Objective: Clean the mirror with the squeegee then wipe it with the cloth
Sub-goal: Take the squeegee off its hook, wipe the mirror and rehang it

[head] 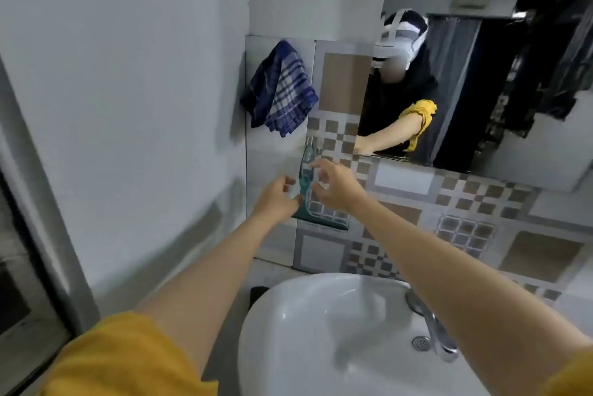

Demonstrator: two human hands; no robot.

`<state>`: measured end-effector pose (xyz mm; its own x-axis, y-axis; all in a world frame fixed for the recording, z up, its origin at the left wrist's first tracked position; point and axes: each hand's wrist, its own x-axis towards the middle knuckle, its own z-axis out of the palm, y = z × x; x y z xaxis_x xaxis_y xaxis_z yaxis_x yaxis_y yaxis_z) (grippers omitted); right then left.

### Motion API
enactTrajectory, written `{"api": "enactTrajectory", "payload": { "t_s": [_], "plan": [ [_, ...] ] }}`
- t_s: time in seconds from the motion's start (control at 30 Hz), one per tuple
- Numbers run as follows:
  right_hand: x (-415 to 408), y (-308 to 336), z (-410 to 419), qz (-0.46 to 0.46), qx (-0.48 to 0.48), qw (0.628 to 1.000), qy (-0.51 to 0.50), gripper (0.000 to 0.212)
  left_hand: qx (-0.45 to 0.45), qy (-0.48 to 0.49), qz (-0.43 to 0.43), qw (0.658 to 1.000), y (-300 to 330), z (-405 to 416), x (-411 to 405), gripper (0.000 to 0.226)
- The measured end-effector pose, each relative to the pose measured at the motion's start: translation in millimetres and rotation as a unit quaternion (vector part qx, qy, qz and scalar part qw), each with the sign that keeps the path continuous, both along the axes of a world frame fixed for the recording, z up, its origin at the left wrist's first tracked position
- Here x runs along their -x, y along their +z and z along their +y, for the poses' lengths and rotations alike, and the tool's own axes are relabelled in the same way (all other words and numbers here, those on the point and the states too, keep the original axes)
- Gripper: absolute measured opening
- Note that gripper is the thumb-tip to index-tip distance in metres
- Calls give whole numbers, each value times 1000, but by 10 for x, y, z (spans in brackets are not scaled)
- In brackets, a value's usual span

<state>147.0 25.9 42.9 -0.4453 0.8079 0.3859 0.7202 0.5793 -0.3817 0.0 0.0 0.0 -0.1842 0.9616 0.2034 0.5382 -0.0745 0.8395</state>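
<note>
A teal squeegee (305,174) hangs upright on the tiled wall, handle up on a small hook and blade (321,221) at the bottom. My left hand (275,197) pinches it just above the blade from the left. My right hand (334,187) is at the handle from the right, its fingers curled and apart around it. A blue checked cloth (279,91) hangs on the wall above and left of the squeegee. The mirror (465,90) is mounted up and to the right and reflects a person in a headset.
A white washbasin (288,331) with a chrome tap (431,328) sits directly below my arms. A plain grey wall (128,106) closes the left side, with a dark frame at the far left edge. Patterned tiles (465,219) cover the wall under the mirror.
</note>
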Motion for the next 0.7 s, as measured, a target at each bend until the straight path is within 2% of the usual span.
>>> {"api": "enactTrajectory", "payload": {
  "t_s": [0.3,0.7],
  "plan": [
    [233,-397,631,135,-23,989,-56,32,-24,-36,-139,989,-327,685,103,16],
    [268,-459,657,180,-21,982,-50,31,-60,-50,-229,970,-466,675,123,24]
  ]
}}
